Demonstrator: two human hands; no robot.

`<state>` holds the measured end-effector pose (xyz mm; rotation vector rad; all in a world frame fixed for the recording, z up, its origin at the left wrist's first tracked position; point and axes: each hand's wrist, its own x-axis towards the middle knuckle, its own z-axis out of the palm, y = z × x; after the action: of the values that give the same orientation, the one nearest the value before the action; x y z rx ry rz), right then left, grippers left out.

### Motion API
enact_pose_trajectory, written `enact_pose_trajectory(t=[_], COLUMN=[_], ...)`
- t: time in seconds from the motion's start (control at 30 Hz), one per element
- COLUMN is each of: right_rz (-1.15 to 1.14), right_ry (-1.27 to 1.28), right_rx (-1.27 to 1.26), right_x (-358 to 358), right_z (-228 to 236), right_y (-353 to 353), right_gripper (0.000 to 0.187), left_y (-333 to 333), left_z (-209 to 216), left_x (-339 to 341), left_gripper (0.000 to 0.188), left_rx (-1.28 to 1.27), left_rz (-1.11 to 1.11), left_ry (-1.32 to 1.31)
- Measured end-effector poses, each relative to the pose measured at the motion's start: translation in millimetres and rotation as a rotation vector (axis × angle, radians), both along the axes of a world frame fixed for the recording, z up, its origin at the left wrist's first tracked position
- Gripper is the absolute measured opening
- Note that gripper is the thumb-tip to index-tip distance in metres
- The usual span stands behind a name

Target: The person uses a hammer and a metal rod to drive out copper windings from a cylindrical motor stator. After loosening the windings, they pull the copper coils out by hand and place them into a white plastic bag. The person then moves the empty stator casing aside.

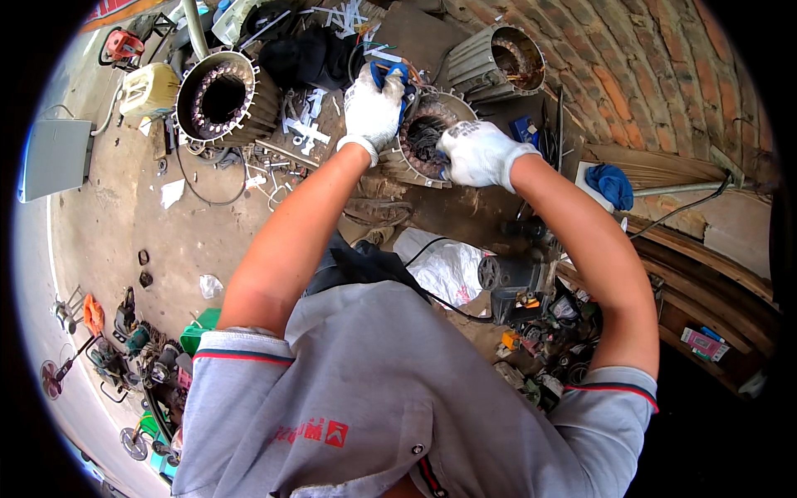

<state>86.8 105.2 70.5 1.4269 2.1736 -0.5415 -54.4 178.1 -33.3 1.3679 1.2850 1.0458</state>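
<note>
Upper centre: left hand [373,109] closed on blue-handled tool [387,73], right hand [480,154] curled at motor stator's rim [457,103], grip unclear; tool slip could nick windings [422,135].

Bright daylight at the left, deep shade at the lower right
Pale pavement [93,422] nearly washes out beside a bluish fringe; the gloved hands [373,108] catch strong light and look fairly crisp; the brick wall [631,83] bends toward the round black fisheye border, and the clutter [164,362] at the lower left looks soft and stretched
</note>
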Motion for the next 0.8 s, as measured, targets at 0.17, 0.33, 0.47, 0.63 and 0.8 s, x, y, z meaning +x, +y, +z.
enact_pose_trajectory(t=[0.17,0.33,0.47,0.63,0.8], right_rz=[-0.070,-0.059,-0.090,-0.109,-0.195], right_ry=[-0.056,-0.077,-0.073,-0.109,0.037], right_rx=[-0.014,-0.130,-0.005,0.032,0.014], right_x=[-21,-4,-37,-10,-33], right_z=[-17,8,-6,15,1], right_y=[20,11,20,13,-3], right_gripper=[0.022,0.033,0.023,0.023,0.028], left_y=[3,0,1,3,2], left_z=[-6,-6,-5,-10,-1], left_x=[1,2,-1,2,1], left_gripper=[0.016,0.017,0.017,0.020,0.019], left_rx=[0.031,0.024,0.017,0.049,0.025], left_rz=[0.014,0.004,0.008,0.034,0.008], left_ry=[-0.051,0.011,-0.022,0.064,-0.056])
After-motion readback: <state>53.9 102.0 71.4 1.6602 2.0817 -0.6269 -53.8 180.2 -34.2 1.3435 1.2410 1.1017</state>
